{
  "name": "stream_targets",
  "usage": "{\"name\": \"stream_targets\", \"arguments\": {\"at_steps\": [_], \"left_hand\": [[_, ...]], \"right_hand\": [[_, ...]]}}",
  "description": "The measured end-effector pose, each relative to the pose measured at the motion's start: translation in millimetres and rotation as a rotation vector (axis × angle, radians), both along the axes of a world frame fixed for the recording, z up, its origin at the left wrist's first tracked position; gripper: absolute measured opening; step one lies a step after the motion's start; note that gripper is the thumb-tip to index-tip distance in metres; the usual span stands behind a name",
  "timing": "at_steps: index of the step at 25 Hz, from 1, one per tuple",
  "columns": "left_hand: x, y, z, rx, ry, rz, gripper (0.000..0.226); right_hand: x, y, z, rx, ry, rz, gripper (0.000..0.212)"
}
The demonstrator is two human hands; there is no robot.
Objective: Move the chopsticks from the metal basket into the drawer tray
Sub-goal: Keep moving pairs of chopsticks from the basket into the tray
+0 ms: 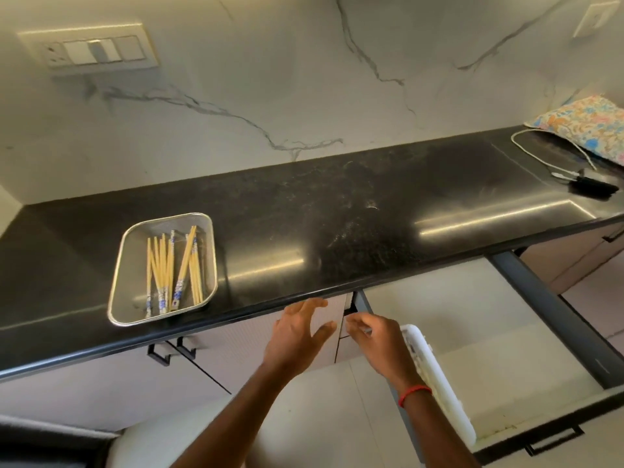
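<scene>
Black countertop edge between basket and both hands — left spread, right loosely curled, both empty.

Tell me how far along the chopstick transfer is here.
Done: the drawer is pulled open, with the white plastic tray inside. In hand: nothing; left hand and right hand are empty. Left: all bamboo chopsticks still lie in the metal mesh basket.

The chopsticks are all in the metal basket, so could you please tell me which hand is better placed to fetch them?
Probably the left hand: empty and open, it is nearer the metal basket holding the chopsticks. The right hand sits farther right, beside the white drawer tray.
</scene>
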State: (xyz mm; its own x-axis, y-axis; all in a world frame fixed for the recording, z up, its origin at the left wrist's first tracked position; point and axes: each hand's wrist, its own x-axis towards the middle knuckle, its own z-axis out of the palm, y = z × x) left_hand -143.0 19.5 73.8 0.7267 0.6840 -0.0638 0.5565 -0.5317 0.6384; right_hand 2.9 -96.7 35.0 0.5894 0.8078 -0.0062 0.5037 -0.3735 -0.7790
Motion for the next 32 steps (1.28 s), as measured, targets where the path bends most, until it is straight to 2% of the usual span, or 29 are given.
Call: {"name": "stream_targets", "arguments": {"at_steps": [4, 7, 12, 17, 25, 28, 32], "left_hand": [[-20.3, 32.0, 3.2, 0.240, 0.083, -0.044, 0.060], [-37.3, 55.4, 7.3, 0.327, 0.141, -0.026, 0.066], [-68.5, 103.5, 25.3, 0.375, 0.136, 0.067, 0.075], [-104.3, 153.5, 32.2, 0.352, 0.124, 0.156, 0.071], [-163.5, 219.6, 22.3, 0.315, 0.114, 0.258, 0.057], [-190.9, 240.8, 15.9, 0.350, 0.133, 0.250, 0.051], [-217.9, 264.4, 10.8, 0.292, 0.119, 0.248, 0.046]], "right_hand": [[-23.8, 46.9, 26.1, -0.027, -0.306, 0.180, 0.038], [-35.8, 80.1, 41.8, -0.028, -0.534, 0.249, 0.053], [-52.1, 137.5, 65.8, -0.155, -0.655, 0.317, 0.065], [-73.3, 187.0, 87.4, -0.146, -0.638, 0.386, 0.058], [-129.8, 271.2, 92.6, -0.053, -0.341, 0.356, 0.028], [-158.0, 301.3, 76.2, -0.119, -0.333, 0.383, 0.024], [-185.7, 325.1, 48.2, -0.227, -0.407, 0.378, 0.028]]}}
